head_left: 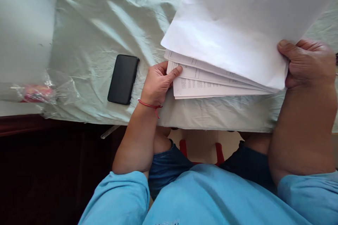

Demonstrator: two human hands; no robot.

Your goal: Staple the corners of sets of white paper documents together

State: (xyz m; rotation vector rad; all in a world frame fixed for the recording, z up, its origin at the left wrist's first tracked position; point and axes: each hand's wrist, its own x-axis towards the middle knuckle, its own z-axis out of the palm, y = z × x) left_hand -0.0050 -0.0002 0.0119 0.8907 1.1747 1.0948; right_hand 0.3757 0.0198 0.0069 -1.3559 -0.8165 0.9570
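The stack of papers lies on the surface right in front of the person, with its long axis running left to right across the view and tilting slightly down toward the right. The sheets are fanned: their left ends are spread apart in steps, while they come together at the right. The top sheet is lifted and curved, its blank side up, rising from the lower right toward the far side of the surface.

The right hand holds the lifted top sheet at its right corner, fingers closed over the edge of the paper. The left hand rests at the left end of the stack, thumb lying on the lower sheets and the other fingers curled against their edges, separating them. A red string band sits on the left wrist.

The surface is covered with a pale green, wrinkled plastic sheet that hangs over the near edge. A black phone lies flat on it, just to the left of the left hand, long axis pointing away from the person. At the far left is a clear wrapper with something pink inside, blurred. Below the edge, the person's blue shirt and dark shorts show, and a light floor between the knees.

The lower sheets are white with lines of small printed text, too small to read.
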